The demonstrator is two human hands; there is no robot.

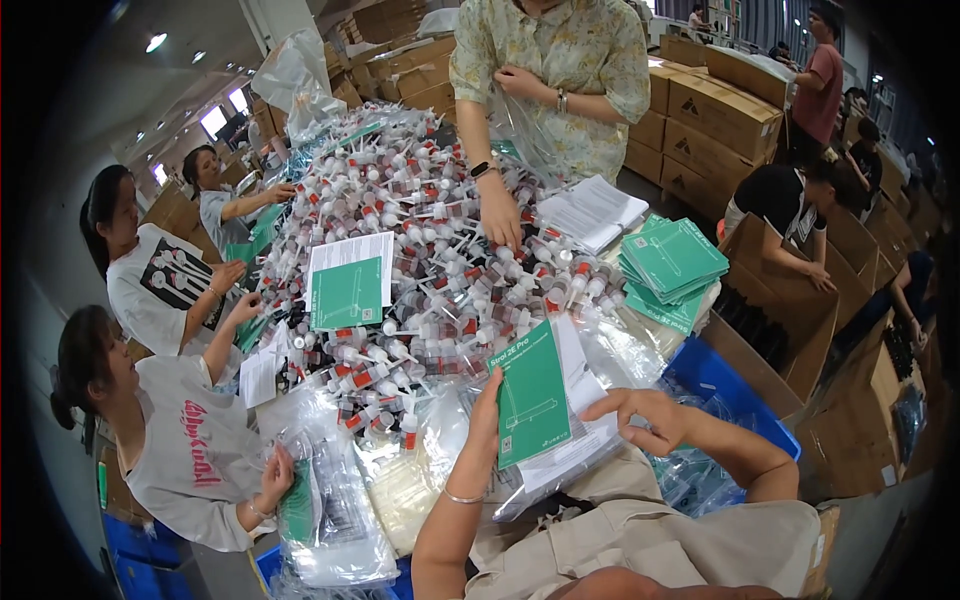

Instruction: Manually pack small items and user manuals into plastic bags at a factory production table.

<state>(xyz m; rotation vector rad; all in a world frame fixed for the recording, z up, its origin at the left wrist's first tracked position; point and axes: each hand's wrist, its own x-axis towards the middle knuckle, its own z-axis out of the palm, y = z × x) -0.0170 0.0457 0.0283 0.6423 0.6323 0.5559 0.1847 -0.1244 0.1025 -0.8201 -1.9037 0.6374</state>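
My left hand (486, 412) grips the left edge of a green booklet (535, 398) with a pale line drawing on its cover. Behind the booklet are white printed sheets (582, 400), with clear plastic film around their lower end. On the right, my right hand (645, 418) has its forefinger stretched toward the sheets' right edge and nothing visible in its grasp. Whether the fingertip touches the paper, I cannot tell. Just beyond both hands lies a large heap of small clear bottles (440, 260) with white nozzle tops and red and dark parts.
At the right are a stack of green booklets (672, 262), white sheets (592, 212) and a blue bin (725, 385). Clear plastic bags (335, 500) lie at the left. A co-worker's hand (500, 212) reaches into the heap opposite; several others work along the left side. Cardboard boxes (715, 120) stand behind.
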